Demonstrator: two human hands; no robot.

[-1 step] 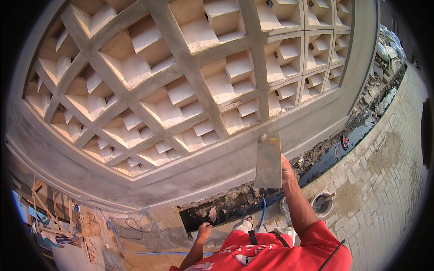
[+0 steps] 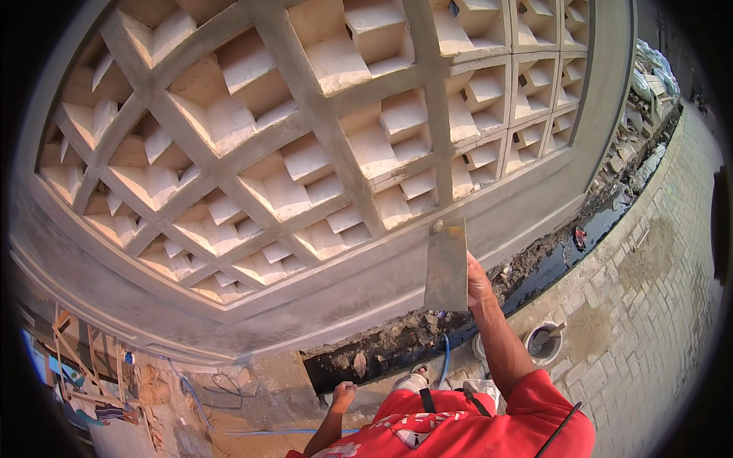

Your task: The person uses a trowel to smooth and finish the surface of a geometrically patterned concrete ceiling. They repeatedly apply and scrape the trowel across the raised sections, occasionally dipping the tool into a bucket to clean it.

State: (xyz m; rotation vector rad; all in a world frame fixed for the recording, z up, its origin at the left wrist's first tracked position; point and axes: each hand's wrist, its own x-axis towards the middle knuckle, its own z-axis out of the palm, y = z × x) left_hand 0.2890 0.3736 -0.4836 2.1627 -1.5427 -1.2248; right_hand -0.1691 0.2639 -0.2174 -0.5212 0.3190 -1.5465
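Note:
My right hand (image 2: 479,282) grips a rectangular plastering trowel (image 2: 447,263) from its right side. The trowel's flat grey blade stands in front of the plain band (image 2: 366,267) under the wall's lattice, and a small lump of mortar clings near its top left corner. Whether the blade touches the wall I cannot tell. Pale block openings (image 2: 389,130) fill the wall above, framed by grey mortar strips (image 2: 317,107). Lower down, my left hand (image 2: 344,395) hangs by my body with its fingers curled; what they hold, if anything, is hidden.
A muddy ditch (image 2: 382,347) with dark water runs along the wall's foot. A bucket (image 2: 544,343) with a tool in it stands on the paving (image 2: 603,366) at right. A blue hose (image 2: 267,433) crosses the ground. Rubble (image 2: 637,126) lies far right, timber (image 2: 72,351) far left.
My right hand and the trowel have moved slightly left and up along the wall. My left hand stays nearly in place.

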